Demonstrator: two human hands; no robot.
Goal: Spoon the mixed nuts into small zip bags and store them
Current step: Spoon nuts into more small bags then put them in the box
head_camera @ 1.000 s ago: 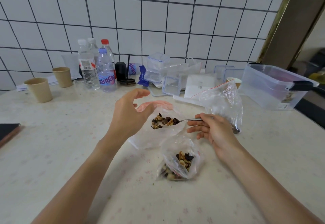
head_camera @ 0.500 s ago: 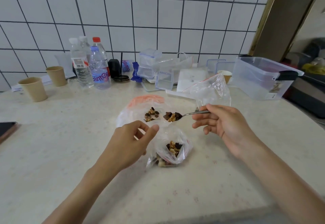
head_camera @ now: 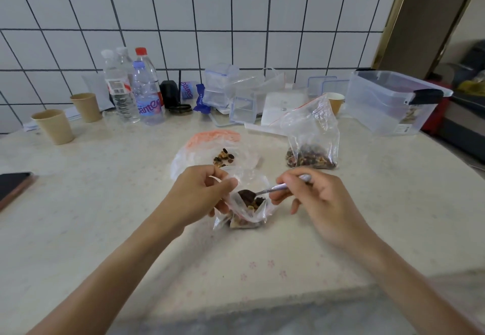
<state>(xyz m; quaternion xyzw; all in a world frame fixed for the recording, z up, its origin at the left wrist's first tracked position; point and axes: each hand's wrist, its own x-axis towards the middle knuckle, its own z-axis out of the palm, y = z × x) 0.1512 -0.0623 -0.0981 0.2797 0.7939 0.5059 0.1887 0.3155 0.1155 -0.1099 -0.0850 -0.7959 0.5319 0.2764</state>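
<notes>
Nearest, the left hand [head_camera: 199, 195] pinches the rim of the small clear plastic zip bag [head_camera: 245, 215]. The right hand [head_camera: 312, 203] grips a metal spoon [head_camera: 273, 190], its bowl of nuts inside the mouth. The film looks thin, limp and slippery, so holding it at the rim seems best. Farther, a larger clear bag with an orange strip [head_camera: 210, 148] lies flat, and at far right a filled zip bag [head_camera: 312, 140] stands.

Water bottle [head_camera: 147, 98] label: partly readable, "amee"-like letters. Other print illegible.
</notes>
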